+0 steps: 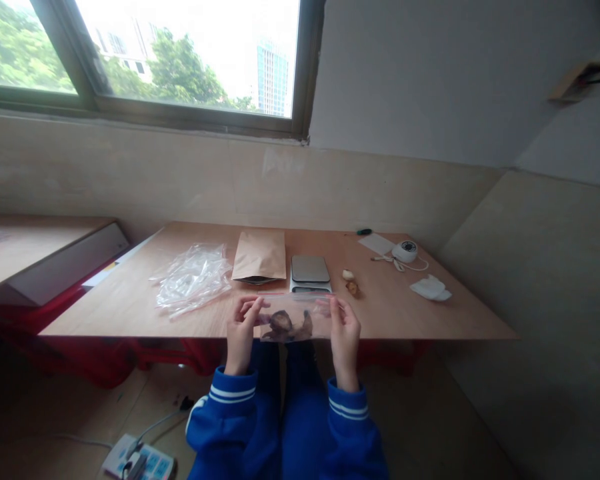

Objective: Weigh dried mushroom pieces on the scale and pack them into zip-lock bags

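Observation:
Between my two hands is a clear zip bag [293, 331] with dark brown dried pieces, perhaps mushrooms, lying in its lower part. My left hand [243, 327] pinches the bag's left end, and my right hand [345, 328] grips its right end. The bag is stretched wide in front of the table's near edge, its pinkish seal strip along the top. Just beyond it sits a small digital scale [311, 269] with a bare metal plate. A brown kraft paper pouch [261, 255] lies left of the scale, its mouth slightly parted toward me.
Crumpled clear plastic bags [193, 277] cover the table's left part. Small pale and brown pieces [351, 287] lie right of the scale. Farther right are a white dome camera [405, 251] with a cable, a crumpled tissue [431, 288] and a screwdriver [364, 232]. A power strip [139, 460] rests on the floor.

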The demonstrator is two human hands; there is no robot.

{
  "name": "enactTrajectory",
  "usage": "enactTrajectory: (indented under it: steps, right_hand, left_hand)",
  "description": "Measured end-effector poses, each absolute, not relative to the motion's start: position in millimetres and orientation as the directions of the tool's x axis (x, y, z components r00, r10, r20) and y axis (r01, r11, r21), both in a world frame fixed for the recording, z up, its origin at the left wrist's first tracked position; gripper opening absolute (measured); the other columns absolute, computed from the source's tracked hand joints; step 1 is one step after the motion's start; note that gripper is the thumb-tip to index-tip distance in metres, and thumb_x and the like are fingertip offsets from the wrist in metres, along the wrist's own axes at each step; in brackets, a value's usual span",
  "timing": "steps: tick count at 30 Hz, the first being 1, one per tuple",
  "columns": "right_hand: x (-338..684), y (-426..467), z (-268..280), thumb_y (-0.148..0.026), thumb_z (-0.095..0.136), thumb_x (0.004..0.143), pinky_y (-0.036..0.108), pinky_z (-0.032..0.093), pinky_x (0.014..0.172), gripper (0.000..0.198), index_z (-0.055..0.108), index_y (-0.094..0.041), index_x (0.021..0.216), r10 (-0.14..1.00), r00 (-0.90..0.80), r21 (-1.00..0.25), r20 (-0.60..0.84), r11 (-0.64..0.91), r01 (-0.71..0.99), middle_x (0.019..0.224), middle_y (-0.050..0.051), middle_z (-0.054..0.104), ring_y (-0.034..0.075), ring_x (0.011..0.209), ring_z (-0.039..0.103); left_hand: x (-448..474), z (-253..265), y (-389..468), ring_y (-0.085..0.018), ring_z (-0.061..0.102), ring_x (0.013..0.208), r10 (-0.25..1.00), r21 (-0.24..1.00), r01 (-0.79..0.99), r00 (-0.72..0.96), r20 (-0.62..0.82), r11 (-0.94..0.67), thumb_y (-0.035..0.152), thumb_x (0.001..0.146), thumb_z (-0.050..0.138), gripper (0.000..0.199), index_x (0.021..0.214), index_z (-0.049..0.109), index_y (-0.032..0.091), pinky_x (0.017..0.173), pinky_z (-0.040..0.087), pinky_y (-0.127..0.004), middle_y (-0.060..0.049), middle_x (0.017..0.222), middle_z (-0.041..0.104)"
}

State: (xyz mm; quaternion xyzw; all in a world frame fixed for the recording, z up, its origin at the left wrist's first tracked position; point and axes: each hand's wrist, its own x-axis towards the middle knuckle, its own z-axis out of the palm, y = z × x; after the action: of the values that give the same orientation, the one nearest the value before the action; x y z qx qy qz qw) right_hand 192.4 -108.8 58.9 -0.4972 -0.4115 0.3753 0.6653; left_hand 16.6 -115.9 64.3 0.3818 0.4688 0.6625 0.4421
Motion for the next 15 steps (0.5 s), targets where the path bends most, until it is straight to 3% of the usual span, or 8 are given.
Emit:
enactTrajectory:
  steps: [8,15]
  right_hand:
    - [190.9,-109.2,54.8,-0.047,0.057,0.081,0.034,0.051,0.075,0.035,0.063,-0.014,0.089,0.849,0.465,-0.958,0.250,0.288,-0.010,0.087,0.011,0.071,0.022,0.082,0.066]
    - [187.4,-111.4,60.5,-0.046,0.057,0.081,0.031,0.050,0.068,0.036,0.065,-0.012,0.091,0.848,0.472,-0.962,0.242,0.274,0.000,0.086,0.011,0.072,0.018,0.068,0.064]
  left_hand:
    - [19.6,66.5,-120.3,-0.010,0.059,0.052,0.924,0.968,-0.178,-0.367,0.104,-0.180,0.041,0.074,0.064,0.027,0.085,0.057,0.018,0.052,0.052,-0.024,0.000,0.082,0.063]
    - [21.0,66.7,-117.8,-0.012,0.064,0.061,0.894,0.968,-0.132,-0.425,0.140,-0.214,0.042,0.075,0.063,0.027,0.083,0.059,0.017,0.059,0.053,-0.024,-0.001,0.082,0.064]
